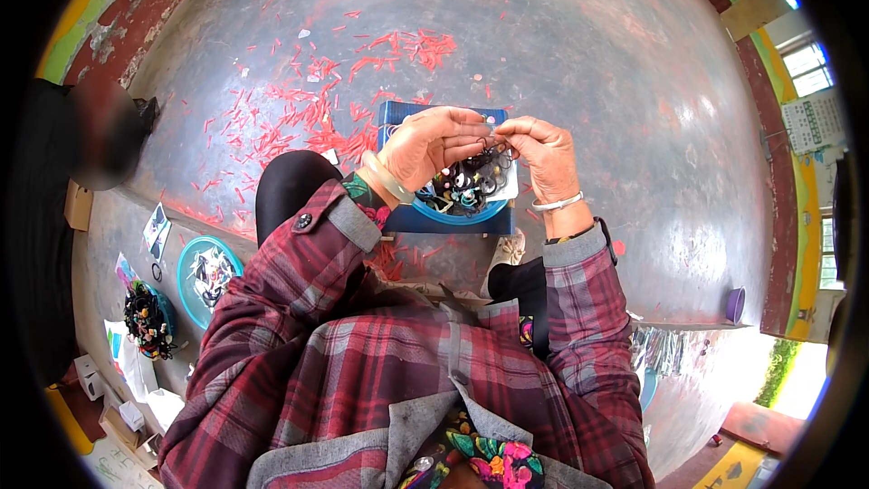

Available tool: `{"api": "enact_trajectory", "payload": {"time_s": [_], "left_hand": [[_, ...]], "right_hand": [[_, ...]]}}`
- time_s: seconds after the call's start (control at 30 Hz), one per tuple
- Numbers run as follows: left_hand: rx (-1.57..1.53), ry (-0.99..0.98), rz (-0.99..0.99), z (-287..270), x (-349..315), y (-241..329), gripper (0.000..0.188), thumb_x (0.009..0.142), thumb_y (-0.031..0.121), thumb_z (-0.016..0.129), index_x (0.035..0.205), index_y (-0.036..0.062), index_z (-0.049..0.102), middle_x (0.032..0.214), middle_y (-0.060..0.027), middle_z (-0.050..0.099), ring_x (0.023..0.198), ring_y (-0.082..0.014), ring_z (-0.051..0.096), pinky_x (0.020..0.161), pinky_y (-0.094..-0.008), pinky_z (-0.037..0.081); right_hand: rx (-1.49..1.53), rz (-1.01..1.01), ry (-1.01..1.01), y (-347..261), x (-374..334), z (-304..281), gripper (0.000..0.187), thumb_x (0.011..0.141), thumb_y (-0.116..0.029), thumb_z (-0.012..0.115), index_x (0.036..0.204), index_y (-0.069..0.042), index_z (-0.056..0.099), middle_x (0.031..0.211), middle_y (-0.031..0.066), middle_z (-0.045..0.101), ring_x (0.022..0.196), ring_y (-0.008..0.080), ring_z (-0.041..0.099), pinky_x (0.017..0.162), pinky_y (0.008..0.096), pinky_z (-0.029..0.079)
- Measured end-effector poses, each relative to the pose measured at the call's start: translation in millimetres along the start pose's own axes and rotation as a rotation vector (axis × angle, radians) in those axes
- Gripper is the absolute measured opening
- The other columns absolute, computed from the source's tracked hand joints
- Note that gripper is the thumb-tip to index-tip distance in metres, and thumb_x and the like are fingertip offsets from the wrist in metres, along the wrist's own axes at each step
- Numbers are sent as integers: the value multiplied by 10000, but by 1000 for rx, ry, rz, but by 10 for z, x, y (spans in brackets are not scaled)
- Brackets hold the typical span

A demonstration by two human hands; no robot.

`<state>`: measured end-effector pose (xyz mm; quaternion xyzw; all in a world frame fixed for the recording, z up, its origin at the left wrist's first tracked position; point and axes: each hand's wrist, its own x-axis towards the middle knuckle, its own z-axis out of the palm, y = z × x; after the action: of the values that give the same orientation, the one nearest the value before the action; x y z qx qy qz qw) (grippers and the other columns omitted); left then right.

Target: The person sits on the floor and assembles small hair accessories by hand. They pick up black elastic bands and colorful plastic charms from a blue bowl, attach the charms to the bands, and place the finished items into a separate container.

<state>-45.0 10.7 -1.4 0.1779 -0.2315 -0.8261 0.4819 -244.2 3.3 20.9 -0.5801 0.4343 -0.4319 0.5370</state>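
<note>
My left hand (430,145) and my right hand (545,149) meet over a blue basin (457,217) on a small blue table or stool (398,113). The left fingers are drawn together and nearly straight, with the thumb above them; what lies between is too small to make out. With thumb and forefinger my right hand pinches what looks like a thin black hair tie (484,147), close to the left fingertips. Black hair ties (466,186) with small coloured and pale ornaments fill the basin below.
Red scraps (335,131) litter the grey floor (615,81) ahead. To the left stand a turquoise basin (185,285) of pale pieces and a container heaped with dark hair ties (147,317). Someone in dark clothes (50,217) is at far left. A purple cup (736,305) stands right.
</note>
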Motion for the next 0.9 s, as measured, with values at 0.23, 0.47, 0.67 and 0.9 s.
{"api": "enact_trajectory", "payload": {"time_s": [0.23,0.47,0.67,0.9], "left_hand": [[203,190,12,99,22,-79,149,859,39,541,985,-39,559,985,-130,604,927,-197,607,817,-247,510],[203,251,39,48,29,-92,103,861,44,546,912,-34,588,904,-112,629,856,-173,619,784,-239,521],[288,296,113,47,33,-114,124,865,57,547,941,-33,588,915,-104,626,852,-171,620,780,-247,522],[553,195,166,36,26,-219,185,876,65,534,1010,-59,565,943,-111,621,861,-179,624,804,-263,516]], "right_hand": [[-86,-103,7,12,-5,38,191,758,67,525,847,0,680,821,37,650,765,100,581,689,222,453],[-48,-50,6,43,16,4,205,773,35,528,921,-5,665,871,60,649,798,113,590,678,210,450],[163,58,25,-44,52,-21,233,807,-83,600,1022,7,612,897,71,639,802,104,585,668,202,448],[-53,38,-65,88,48,83,166,763,-139,695,850,-4,651,789,26,636,735,76,558,654,204,432]]}}
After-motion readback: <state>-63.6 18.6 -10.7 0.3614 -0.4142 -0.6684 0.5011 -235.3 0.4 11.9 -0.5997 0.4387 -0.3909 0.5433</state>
